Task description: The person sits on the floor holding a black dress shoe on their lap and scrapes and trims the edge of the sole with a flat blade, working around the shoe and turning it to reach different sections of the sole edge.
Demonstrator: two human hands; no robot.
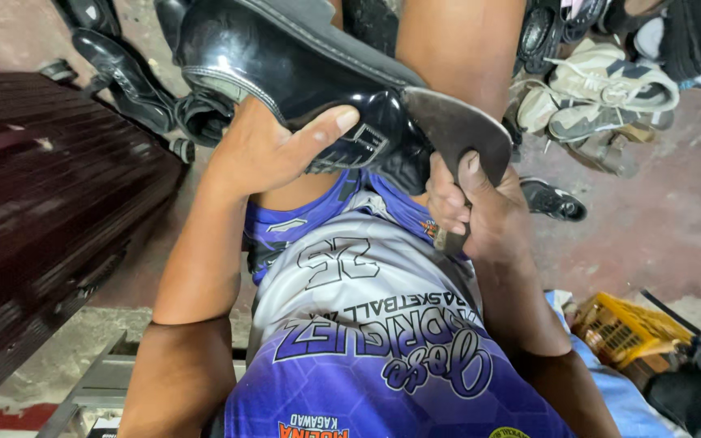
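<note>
A shiny black leather shoe [285, 57] rests sole-up on my knee, in front of my purple and white jersey. My left hand [273, 146] grips it from below, thumb pressed on the side near a metal buckle. My right hand [472, 211] is closed around the handle of a broad, curved metal blade [456, 130]. The blade's flat side lies against the heel end of the shoe.
A dark red wooden bench [42, 211] stands at the left. Black boots [123, 73] lie behind it. A heap of pale sneakers [602, 89] and one black shoe [553, 201] lie on the concrete floor at the right. A yellow crate [630, 328] sits at lower right.
</note>
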